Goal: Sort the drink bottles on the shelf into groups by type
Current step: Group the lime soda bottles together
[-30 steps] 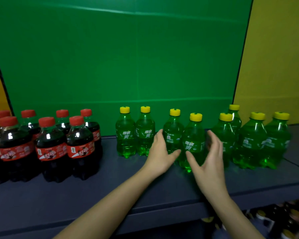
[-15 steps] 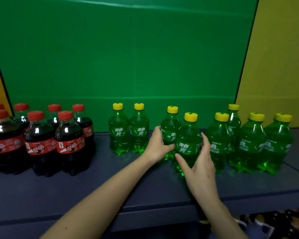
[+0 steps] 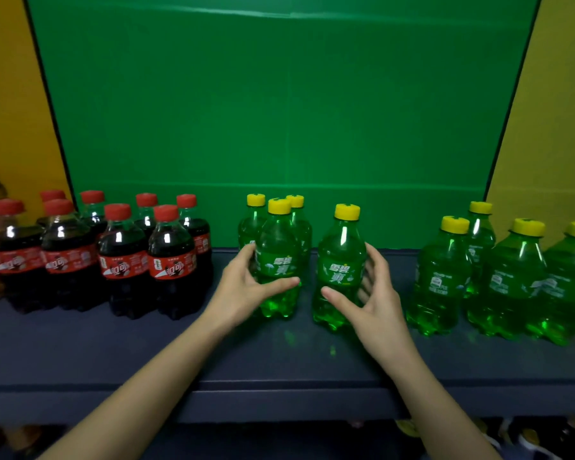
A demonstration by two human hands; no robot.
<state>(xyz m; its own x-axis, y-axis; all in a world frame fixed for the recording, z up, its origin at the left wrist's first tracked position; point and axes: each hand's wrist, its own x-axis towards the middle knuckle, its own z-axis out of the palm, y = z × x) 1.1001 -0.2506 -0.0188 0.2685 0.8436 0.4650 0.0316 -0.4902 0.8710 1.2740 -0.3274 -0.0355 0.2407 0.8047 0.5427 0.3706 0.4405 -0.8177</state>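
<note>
Left hand (image 3: 246, 288) grips one green bottle (image 3: 278, 257), right hand (image 3: 375, 295) a second green bottle (image 3: 339, 260). Cola bottles (image 3: 123, 260) stand grouped leftward; the rightward green bottles (image 3: 512, 280) seem not yet joined.

Forearms are extending forward; left hand (image 3: 246, 288) is gripping the left green bottle (image 3: 278, 247), right hand (image 3: 375, 293) the right green bottle (image 3: 341, 250).

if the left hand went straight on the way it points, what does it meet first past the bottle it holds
Likely the two green bottles just behind the held bottle that the left hand grips; depth is unclear.
</note>
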